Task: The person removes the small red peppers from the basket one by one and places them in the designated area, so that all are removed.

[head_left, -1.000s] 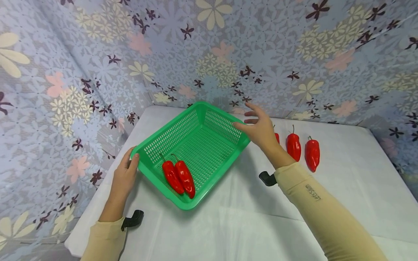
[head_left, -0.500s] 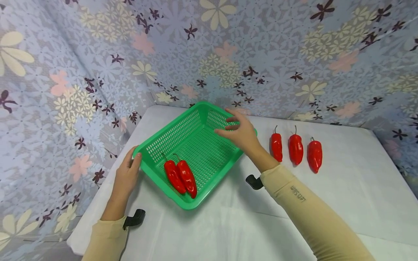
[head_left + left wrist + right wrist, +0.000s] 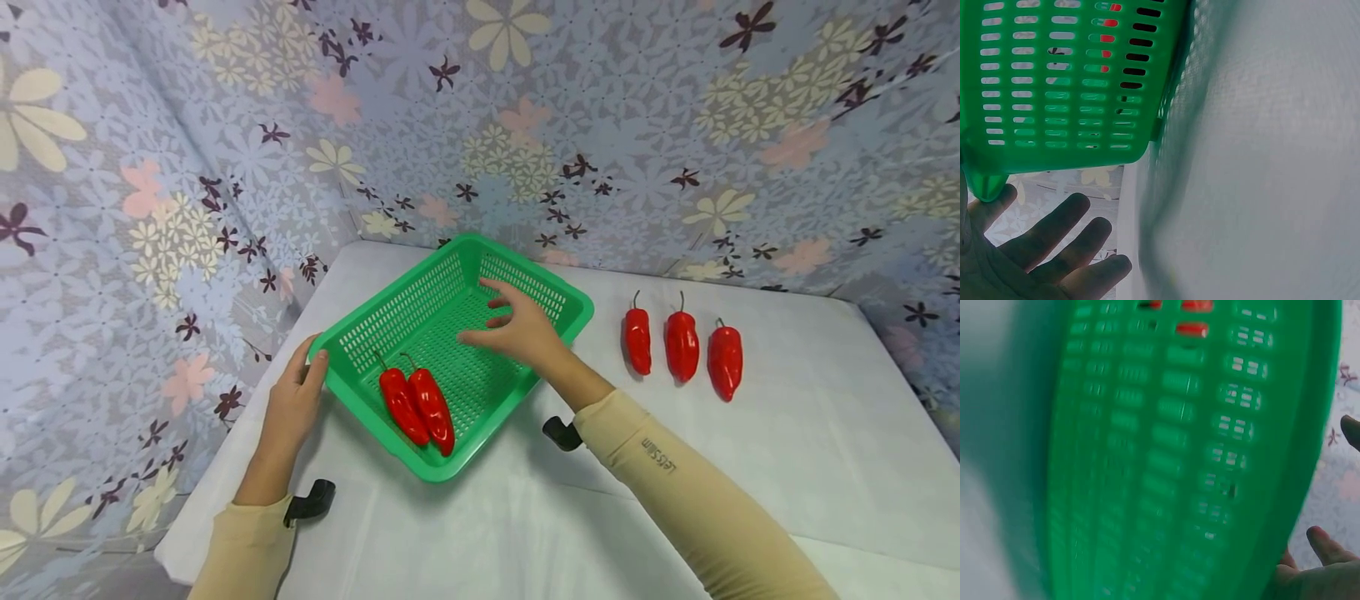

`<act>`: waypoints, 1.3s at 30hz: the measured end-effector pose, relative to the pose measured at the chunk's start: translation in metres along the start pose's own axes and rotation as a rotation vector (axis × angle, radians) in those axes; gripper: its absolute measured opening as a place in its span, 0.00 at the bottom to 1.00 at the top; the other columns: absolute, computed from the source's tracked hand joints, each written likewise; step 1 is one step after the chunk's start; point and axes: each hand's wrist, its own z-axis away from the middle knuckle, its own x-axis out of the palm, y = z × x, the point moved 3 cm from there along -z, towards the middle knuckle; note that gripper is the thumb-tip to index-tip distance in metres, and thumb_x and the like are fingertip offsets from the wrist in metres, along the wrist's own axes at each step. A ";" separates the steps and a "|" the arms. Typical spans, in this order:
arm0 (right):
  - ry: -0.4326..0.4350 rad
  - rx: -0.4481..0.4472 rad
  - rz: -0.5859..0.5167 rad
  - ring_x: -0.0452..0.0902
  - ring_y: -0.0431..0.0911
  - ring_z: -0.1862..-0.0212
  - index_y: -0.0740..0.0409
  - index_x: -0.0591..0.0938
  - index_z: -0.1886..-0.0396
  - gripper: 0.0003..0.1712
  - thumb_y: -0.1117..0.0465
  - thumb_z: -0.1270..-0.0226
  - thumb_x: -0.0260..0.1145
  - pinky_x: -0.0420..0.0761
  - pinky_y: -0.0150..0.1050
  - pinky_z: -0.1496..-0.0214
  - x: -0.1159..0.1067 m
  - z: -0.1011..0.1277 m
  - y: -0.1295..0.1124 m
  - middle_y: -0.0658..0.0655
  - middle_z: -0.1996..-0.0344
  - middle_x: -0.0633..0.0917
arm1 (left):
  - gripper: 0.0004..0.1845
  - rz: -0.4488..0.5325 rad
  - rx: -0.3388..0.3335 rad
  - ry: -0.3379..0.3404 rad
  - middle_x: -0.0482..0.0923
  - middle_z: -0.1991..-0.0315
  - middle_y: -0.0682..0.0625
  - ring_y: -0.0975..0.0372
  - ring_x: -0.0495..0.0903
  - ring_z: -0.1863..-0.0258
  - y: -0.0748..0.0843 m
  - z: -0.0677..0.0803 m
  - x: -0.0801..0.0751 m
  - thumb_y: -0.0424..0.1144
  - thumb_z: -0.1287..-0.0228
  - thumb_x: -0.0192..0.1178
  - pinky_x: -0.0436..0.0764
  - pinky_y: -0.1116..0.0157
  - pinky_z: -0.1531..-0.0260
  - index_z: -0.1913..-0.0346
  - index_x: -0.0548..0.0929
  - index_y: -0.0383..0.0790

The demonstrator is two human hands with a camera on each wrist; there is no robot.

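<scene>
A green perforated plastic basket (image 3: 517, 398) stands on the white-covered table. My left hand (image 3: 291, 408) grips its left corner, thumb at the rim; in the left wrist view the index finger (image 3: 994, 209) touches the rim corner while the other fingers spread away below. Inside the basket, toward its near-left end, two red peppers (image 3: 403, 407) lie side by side. Over the basket's middle hovers my right hand (image 3: 525, 332), holding nothing, its fingers apart and loosely bent. The right wrist view shows the basket's side wall (image 3: 1147, 450) close up, with fingertips beyond the rim.
Three more red peppers lie in a row right of the basket: one nearest it (image 3: 637, 342), a middle one (image 3: 682, 347) and a right one (image 3: 725, 362). A flower-patterned cloth (image 3: 420, 108) rises behind and left of the table (image 3: 480, 542).
My right hand has moved left, from beyond the basket's right rim to over its inside, uncovering the nearest loose pepper. The left hand has kept its hold on the corner.
</scene>
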 end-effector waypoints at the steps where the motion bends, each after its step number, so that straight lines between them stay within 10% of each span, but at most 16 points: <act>1: -0.016 0.008 -0.008 0.77 0.54 0.40 0.39 0.65 0.23 0.53 0.50 0.46 0.82 0.83 0.47 0.54 0.004 0.000 0.000 0.59 0.36 0.73 | 0.35 0.002 -0.002 0.001 0.72 0.34 0.33 0.38 0.69 0.34 0.000 0.000 0.000 0.69 0.26 0.40 0.64 0.36 0.39 0.22 0.61 0.60; 23: -0.204 0.121 -0.065 0.75 0.61 0.40 0.42 0.64 0.22 0.55 0.57 0.48 0.83 0.85 0.45 0.62 0.062 -0.007 0.006 0.67 0.33 0.70 | 0.36 0.004 -0.005 -0.012 0.72 0.34 0.34 0.38 0.68 0.33 0.000 -0.001 0.001 0.70 0.26 0.40 0.63 0.35 0.39 0.22 0.61 0.59; 30: -0.248 0.178 0.030 0.82 0.55 0.57 0.43 0.63 0.22 0.57 0.56 0.49 0.84 0.84 0.42 0.65 0.073 -0.010 0.007 0.66 0.33 0.71 | 0.35 0.005 -0.010 -0.007 0.72 0.34 0.34 0.39 0.68 0.34 -0.002 0.000 -0.002 0.69 0.26 0.40 0.63 0.35 0.39 0.22 0.61 0.60; 39: -0.278 0.215 0.137 0.79 0.58 0.50 0.47 0.68 0.24 0.52 0.59 0.48 0.83 0.85 0.43 0.67 0.084 -0.018 0.004 0.68 0.36 0.73 | 0.36 0.017 -0.007 -0.009 0.71 0.33 0.34 0.39 0.68 0.33 -0.003 0.000 -0.001 0.69 0.26 0.40 0.63 0.36 0.38 0.22 0.61 0.60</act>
